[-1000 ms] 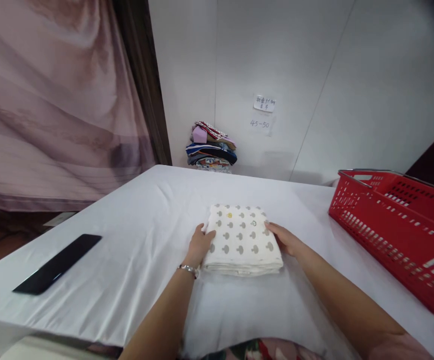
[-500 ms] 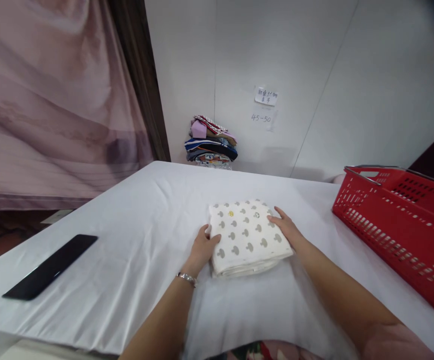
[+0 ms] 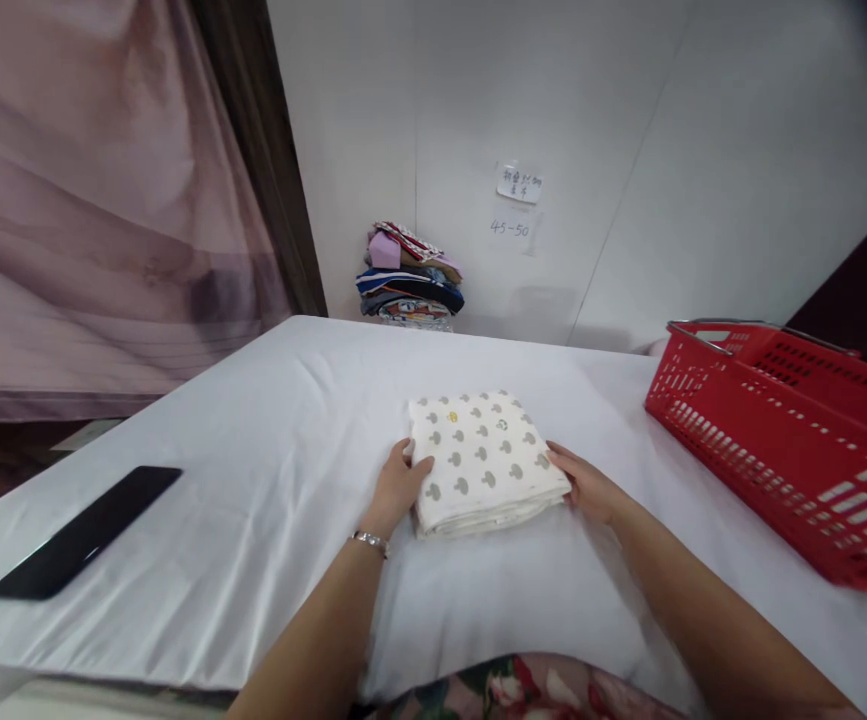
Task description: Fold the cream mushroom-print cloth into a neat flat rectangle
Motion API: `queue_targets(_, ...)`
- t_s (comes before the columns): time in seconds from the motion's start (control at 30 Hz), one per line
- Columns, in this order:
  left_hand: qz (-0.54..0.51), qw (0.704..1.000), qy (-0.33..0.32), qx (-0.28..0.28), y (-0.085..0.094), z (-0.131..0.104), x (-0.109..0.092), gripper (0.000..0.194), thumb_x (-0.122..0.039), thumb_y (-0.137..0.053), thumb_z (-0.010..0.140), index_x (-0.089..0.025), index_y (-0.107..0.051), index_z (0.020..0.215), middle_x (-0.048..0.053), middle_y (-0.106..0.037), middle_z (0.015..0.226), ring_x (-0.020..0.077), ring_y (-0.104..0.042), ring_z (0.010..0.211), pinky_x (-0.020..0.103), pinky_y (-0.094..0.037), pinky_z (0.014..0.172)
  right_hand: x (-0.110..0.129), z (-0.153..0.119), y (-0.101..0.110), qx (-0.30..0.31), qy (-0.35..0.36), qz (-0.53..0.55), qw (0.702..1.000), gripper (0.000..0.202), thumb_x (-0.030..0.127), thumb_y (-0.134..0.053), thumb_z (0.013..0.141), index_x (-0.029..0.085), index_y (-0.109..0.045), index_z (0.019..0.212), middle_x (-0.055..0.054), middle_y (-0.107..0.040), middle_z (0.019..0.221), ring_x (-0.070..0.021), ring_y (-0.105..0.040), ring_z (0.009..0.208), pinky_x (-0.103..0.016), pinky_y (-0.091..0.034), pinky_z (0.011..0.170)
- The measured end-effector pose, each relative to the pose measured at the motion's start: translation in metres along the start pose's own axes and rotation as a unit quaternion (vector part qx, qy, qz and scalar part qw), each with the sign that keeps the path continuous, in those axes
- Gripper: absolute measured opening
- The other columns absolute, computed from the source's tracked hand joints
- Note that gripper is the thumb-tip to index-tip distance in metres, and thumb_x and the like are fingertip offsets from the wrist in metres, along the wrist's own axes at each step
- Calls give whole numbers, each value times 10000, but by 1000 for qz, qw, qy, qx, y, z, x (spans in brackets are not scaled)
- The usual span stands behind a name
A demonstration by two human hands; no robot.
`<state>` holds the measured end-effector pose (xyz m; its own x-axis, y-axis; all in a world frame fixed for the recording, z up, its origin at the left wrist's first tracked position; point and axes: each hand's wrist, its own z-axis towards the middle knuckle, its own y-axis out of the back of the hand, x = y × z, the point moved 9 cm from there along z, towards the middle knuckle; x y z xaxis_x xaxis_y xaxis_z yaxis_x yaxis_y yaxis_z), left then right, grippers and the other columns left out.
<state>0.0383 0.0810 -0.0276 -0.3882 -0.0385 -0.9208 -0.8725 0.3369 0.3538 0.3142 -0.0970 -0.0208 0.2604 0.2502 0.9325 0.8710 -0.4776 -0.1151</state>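
Observation:
A folded white cloth with grey mushroom-like prints and a small yellow mark lies flat on the white-covered table. My left hand grips its left edge, thumb on top and fingers at the side, with a silver bracelet on the wrist. At the cloth's right front corner, my right hand has its fingers round the edge, the fingertips partly hidden beside the layers.
A red perforated basket stands on the right. On the left lies a flat black panel. Stacked folded clothes sit beyond the far edge, near handwritten paper labels on the wall. A pink curtain hangs at left.
My right hand has moved from the upper right side of the cloth down to its right front corner. My left hand stays at the left edge. The view has shifted slightly.

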Motion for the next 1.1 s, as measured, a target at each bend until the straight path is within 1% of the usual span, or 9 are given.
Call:
queue_targets(0.1,38,999,-6,-7,5,-6,-9,623,-386,-620,765,-154,-421,1308,98,-655,1027,195,-637,877,288,-477,780,-8,-8,-4,24,-15,40,999,639,367,-622,803,248,-342,1365,-82,-645,1141,-224,-664,874,-349,-568,659)
queue_targets(0.2,125,991,-25,-24,13,-18,-25,586,-433,-591,778,-150,-459,1274,99,-643,1033,215,-625,916,304,-468,804,-8,-11,-1,7,0,83,997,628,329,-629,794,250,-341,1347,-65,-642,1133,-204,-658,859,-348,-569,663)
queue_targets(0.33,281,947,-127,-93,15,-46,-69,450,-445,-513,829,-183,-533,1194,105,-574,1163,251,-571,1028,340,-441,864,-3,-11,-4,9,14,110,994,418,330,-601,800,251,-487,1195,-14,-677,972,-173,-650,798,-316,-560,659)
queue_targets(0.4,311,921,-216,-95,-3,-65,-97,402,-411,-486,857,-187,-538,1187,102,-558,1184,246,-543,1067,337,-421,901,1,-13,-9,31,26,116,992,286,344,-587,806,252,-546,1073,11,-676,879,-162,-642,749,-300,-557,636)
queue_targets(0.53,315,868,-383,21,-78,-107,-135,429,-408,-526,848,-192,-512,1218,99,-537,1238,245,-481,1150,361,-367,980,5,-16,-11,53,35,124,990,197,342,-577,815,240,-561,983,24,-656,768,-145,-622,664,-298,-560,620)
queue_targets(0.63,324,839,-430,73,-125,-126,-141,585,-397,-592,802,-205,-401,1321,105,-469,1327,264,-424,1209,413,-326,1008,3,-18,-6,50,33,129,990,255,354,-582,820,219,-539,1032,4,-650,744,-141,-617,628,-285,-558,591)
queue_targets(0.73,343,828,-434,93,-152,-127,-135,650,-355,-601,790,-216,-328,1363,103,-433,1363,262,-404,1222,412,-329,995,0,-17,-1,46,26,131,990,302,382,-570,835,207,-518,1075,-19,-651,743,-145,-623,622,-287,-560,594)
queue_targets(0.83,365,823,-427,84,-161,-120,-129,646,-294,-596,784,-215,-323,1364,108,-434,1357,269,-424,1192,406,-348,965,-2,-16,3,41,28,136,989,338,379,-559,846,220,-490,1136,-16,-646,730,-138,-618,597,-284,-559,593)
queue_targets(1.1,368,835,-405,62,-159,-110,-120,686,-200,-571,754,-212,-295,1382,106,-435,1355,261,-426,1200,388,-343,981,8,-18,3,39,65,134,988,453,352,-580,837,210,-456,1249,1,-619,669,-126,-607,552,-215,-495,468)
